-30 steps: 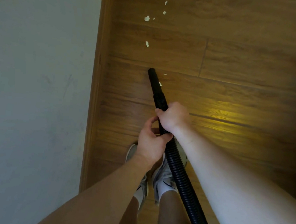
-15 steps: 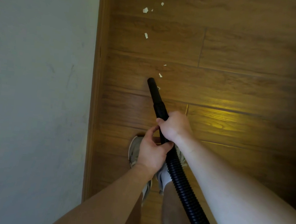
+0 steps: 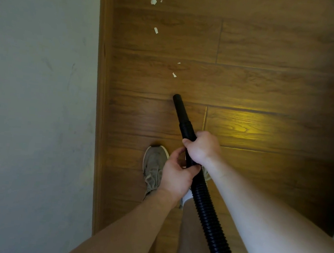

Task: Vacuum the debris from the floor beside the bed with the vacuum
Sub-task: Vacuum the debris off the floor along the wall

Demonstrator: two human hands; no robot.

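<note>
The black ribbed plastic vacuum hose [image 3: 205,202] ran from the near right edge up to its smooth round black nozzle [image 3: 181,113]. The open tip sat low over the floor, short of the nearest debris. We judged the step in hand to be the sweep itself, with much left to do. Small, flat, ragged white scraps [image 3: 174,74] lay in a loose line beyond the tip, the closest near it and the rest well apart toward the far edge.

The next move, as we read it, called for pushing the nozzle farther along that line. The tip would need to stay close to the boards so the light, papery bits lifted rather than scattered.

Our right hand [image 3: 202,148] gripped the hose just behind the nozzle, fingers wrapped round it. Our left hand [image 3: 175,174] held it just nearer, fingers curled about the ribs. Below them showed a grey fabric shoe [image 3: 154,164].

The brown wood-grain plank floor [image 3: 269,85] looked hard and smooth, with a yellow glare [image 3: 242,128] to the right. A wooden trim strip [image 3: 100,98] edged it on the left, against a pale matte grey surface [image 3: 35,92]. We could not tell whether that was wall or bed side.
</note>
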